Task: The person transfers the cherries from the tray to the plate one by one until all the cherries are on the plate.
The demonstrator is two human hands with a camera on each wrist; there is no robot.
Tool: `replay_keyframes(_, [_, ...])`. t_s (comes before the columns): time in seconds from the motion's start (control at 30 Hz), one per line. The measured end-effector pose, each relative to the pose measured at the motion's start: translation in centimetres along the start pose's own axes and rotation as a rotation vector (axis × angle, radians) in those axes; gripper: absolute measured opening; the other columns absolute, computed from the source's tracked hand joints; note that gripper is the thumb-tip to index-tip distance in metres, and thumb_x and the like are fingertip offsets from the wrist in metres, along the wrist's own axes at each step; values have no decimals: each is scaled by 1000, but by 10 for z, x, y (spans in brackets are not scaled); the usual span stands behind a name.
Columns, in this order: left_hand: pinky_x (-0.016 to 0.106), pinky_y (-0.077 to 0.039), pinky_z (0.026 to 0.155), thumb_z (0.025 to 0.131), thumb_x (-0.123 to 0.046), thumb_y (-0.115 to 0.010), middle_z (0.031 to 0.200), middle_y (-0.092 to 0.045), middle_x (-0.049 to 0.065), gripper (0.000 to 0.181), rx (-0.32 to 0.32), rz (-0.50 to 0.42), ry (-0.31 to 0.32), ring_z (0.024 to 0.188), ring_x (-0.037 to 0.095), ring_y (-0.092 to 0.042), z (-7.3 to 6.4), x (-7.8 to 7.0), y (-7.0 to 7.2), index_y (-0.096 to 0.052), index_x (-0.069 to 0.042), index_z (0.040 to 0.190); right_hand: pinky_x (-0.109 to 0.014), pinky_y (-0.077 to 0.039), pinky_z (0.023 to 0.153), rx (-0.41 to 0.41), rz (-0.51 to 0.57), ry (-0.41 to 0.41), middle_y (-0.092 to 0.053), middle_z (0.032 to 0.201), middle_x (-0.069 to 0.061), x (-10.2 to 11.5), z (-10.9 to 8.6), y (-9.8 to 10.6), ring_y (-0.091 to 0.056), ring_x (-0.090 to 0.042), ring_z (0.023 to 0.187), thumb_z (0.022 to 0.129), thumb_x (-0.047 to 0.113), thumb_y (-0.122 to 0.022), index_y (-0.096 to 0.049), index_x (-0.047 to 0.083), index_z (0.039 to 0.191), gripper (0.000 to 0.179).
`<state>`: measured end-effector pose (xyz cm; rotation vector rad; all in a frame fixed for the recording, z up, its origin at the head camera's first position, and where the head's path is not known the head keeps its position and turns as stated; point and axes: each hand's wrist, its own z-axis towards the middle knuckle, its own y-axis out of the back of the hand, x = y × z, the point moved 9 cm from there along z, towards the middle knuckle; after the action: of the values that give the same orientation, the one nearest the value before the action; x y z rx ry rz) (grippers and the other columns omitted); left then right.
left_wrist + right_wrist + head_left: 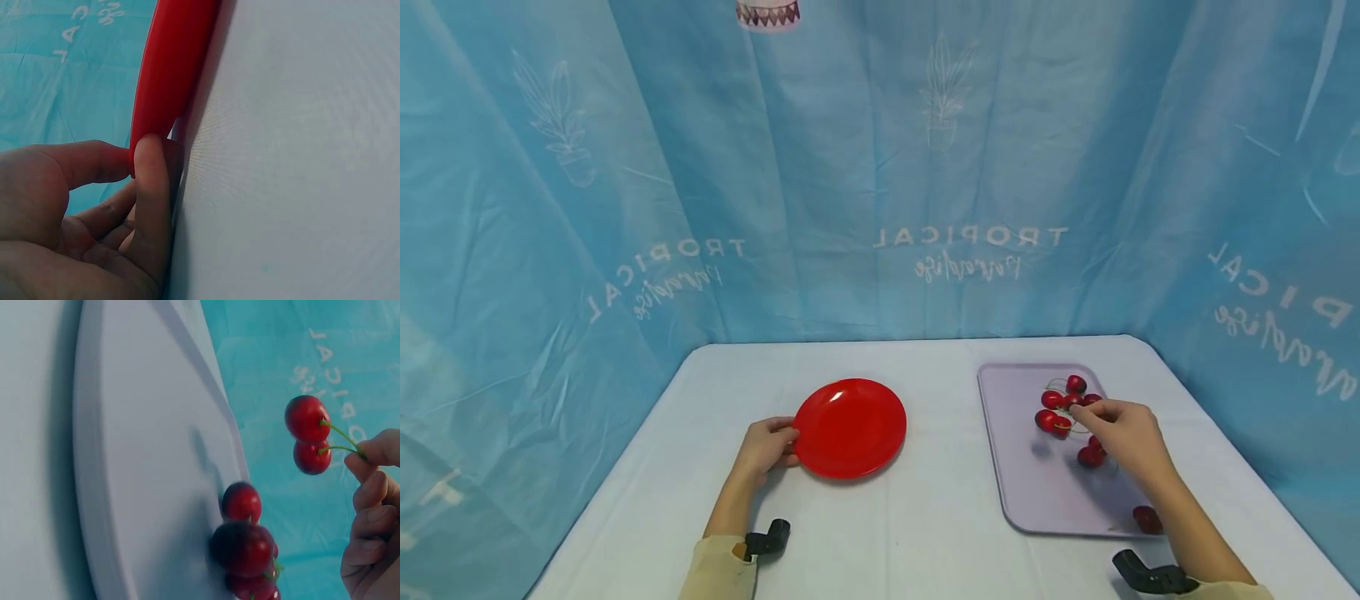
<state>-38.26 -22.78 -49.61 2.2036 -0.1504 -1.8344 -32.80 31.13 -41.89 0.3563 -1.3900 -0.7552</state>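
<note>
My left hand (765, 447) pinches the near-left rim of a round red plate (850, 429), thumb above and fingers below, as the left wrist view shows. Nothing lies on the plate. Over the lilac tray (1022, 492) at the right, my right hand (1126, 432) pinches the green stems of a pair of dark red cherries (307, 419) between thumb and forefinger. The pair hangs above the tray surface, its shadow below it in the head view. Several more cherries (1076, 384) lie on the tray, partly behind the hand.
A single cherry (1147, 519) sits by the tray's near edge, beside my right forearm. The white table (925, 517) extends between plate and tray. Blue printed curtains (820, 192) hang behind and at both sides.
</note>
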Motion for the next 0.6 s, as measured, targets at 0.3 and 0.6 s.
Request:
replay_keyframes(0.3, [32,-57,62,93,-10,-58,94,-65,15,35,-2,-12,-14,66,19,-64,-1,0,0,-57,4,125,-26,-46,52,-46,43,19,-62,87,-12,20,-2,-8,-46,-24,79,90,50,-61,-70,2,102,50])
replay_keyframes(0.6, [32,-57,61,93,-9,-58,92,-65,15,35,-4,-20,-28,66,19,-64,-2,0,1,-56,5,125,-27,-45,55,-26,89,65,-64,79,-13,31,1,-32,-53,-25,75,90,46,-64,-72,3,94,44])
